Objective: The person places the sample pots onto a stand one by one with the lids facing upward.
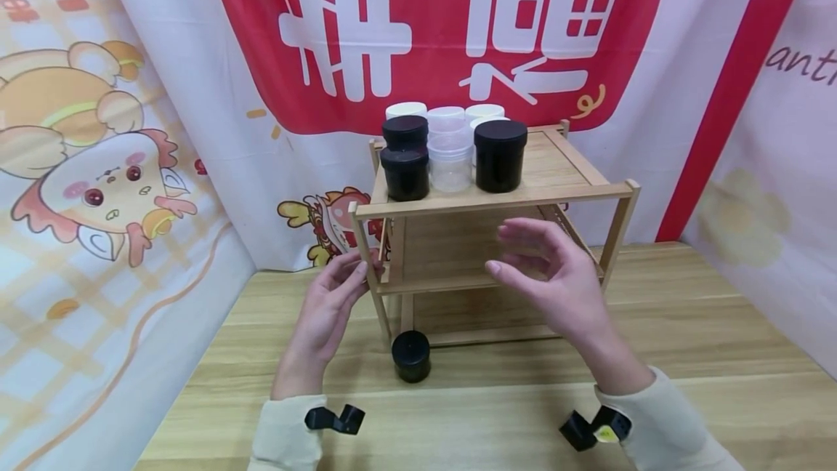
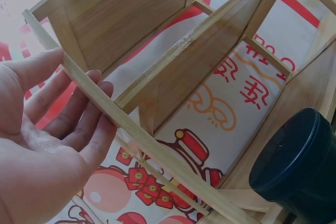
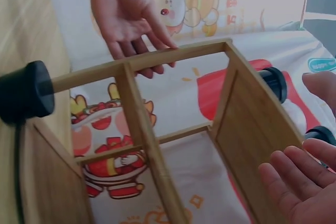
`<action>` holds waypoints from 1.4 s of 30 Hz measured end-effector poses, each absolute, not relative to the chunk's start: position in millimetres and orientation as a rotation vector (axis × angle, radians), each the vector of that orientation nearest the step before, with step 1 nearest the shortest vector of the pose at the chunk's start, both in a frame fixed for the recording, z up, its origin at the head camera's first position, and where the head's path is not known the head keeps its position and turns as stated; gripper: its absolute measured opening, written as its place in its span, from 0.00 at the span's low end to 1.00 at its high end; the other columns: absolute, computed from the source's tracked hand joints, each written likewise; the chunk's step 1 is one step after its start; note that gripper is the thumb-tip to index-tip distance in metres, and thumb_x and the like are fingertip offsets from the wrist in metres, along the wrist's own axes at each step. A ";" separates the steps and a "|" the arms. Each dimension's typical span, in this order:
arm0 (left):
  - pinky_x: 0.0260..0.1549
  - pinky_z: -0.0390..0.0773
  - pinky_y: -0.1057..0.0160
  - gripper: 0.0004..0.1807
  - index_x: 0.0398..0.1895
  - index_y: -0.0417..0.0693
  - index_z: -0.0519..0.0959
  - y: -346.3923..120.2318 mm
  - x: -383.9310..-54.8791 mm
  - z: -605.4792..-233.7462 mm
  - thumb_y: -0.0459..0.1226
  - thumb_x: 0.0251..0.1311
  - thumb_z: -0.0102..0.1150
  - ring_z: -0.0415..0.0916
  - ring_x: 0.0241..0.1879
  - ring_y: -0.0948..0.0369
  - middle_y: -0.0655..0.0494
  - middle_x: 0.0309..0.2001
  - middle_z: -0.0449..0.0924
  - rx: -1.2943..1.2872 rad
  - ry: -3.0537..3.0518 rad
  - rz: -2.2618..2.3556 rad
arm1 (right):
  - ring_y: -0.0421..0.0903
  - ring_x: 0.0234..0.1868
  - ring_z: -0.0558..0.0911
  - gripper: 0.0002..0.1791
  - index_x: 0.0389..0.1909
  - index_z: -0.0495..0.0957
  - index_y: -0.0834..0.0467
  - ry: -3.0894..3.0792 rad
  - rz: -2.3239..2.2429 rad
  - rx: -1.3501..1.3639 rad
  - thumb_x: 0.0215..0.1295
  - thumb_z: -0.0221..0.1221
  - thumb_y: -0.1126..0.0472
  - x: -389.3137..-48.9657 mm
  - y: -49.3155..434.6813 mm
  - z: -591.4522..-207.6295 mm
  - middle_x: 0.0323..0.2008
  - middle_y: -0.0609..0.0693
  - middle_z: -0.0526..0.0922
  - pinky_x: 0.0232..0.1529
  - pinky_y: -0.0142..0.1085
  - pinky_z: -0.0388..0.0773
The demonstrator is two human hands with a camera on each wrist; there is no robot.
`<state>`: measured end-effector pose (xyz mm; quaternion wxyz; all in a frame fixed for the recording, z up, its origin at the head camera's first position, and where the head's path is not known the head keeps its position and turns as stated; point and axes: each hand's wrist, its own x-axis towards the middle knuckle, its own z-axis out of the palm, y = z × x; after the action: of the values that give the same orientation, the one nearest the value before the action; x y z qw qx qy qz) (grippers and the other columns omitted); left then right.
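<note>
A three-tier wooden shelf rack (image 1: 451, 283) stands on the table. My left hand (image 1: 333, 300) holds its front left post, thumb on the near side and fingers behind; the left wrist view shows the fingertips around the post (image 2: 131, 129). My right hand (image 1: 556, 275) is raised before the middle tier, fingers loosely bent and apart from the thumb, with nothing in it. On the top tier stand two stacked black jars (image 1: 405, 173), clear jars (image 1: 451, 166) and a larger black jar (image 1: 500, 158). One more black jar (image 1: 411, 356) stands on the table by the rack's front left foot.
White-lidded jars (image 1: 407, 109) stand at the back of the top tier. Behind the rack hangs a printed red and white cloth (image 1: 431, 35), and another patterned cloth (image 1: 98, 202) borders the left side. The wooden tabletop (image 1: 497, 405) runs in front.
</note>
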<state>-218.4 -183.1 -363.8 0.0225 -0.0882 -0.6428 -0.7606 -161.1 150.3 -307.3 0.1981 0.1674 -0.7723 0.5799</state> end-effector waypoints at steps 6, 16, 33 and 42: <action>0.68 0.79 0.61 0.15 0.64 0.49 0.78 -182.6 -218.2 -363.7 0.38 0.80 0.58 0.71 0.67 0.56 0.54 0.63 0.73 -0.274 -1.992 -2.355 | 0.48 0.64 0.84 0.31 0.67 0.78 0.52 -2.192 1.630 0.496 0.65 0.77 0.57 -166.1 140.7 -329.4 0.64 0.48 0.85 0.63 0.29 0.83; 0.68 0.79 0.61 0.14 0.64 0.48 0.78 -180.9 -216.8 -363.1 0.38 0.80 0.58 0.71 0.67 0.56 0.55 0.62 0.74 -0.269 -1.986 -2.360 | 0.54 0.62 0.87 0.33 0.66 0.79 0.52 -2.229 1.718 0.511 0.60 0.80 0.56 -172.4 122.4 -363.8 0.65 0.54 0.85 0.65 0.44 0.85; 0.69 0.79 0.61 0.18 0.68 0.45 0.75 -180.7 -216.9 -361.9 0.38 0.81 0.57 0.71 0.67 0.56 0.55 0.62 0.74 -0.284 -1.999 -2.347 | 0.43 0.48 0.87 0.30 0.59 0.83 0.58 -2.111 1.634 0.617 0.56 0.81 0.62 -177.6 109.6 -392.9 0.53 0.51 0.89 0.53 0.39 0.90; 0.69 0.78 0.60 0.17 0.67 0.46 0.76 -181.7 -217.6 -361.9 0.38 0.81 0.58 0.72 0.66 0.56 0.56 0.62 0.75 -0.272 -2.000 -2.347 | 0.47 0.52 0.89 0.27 0.55 0.86 0.52 -2.282 1.661 0.596 0.55 0.82 0.54 -178.3 97.5 -405.0 0.55 0.47 0.90 0.58 0.40 0.87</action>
<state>-217.6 -181.7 -361.9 0.0230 -0.0879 -0.6458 -0.7581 -178.3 97.5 -405.0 0.1278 0.2048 -0.7846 0.5711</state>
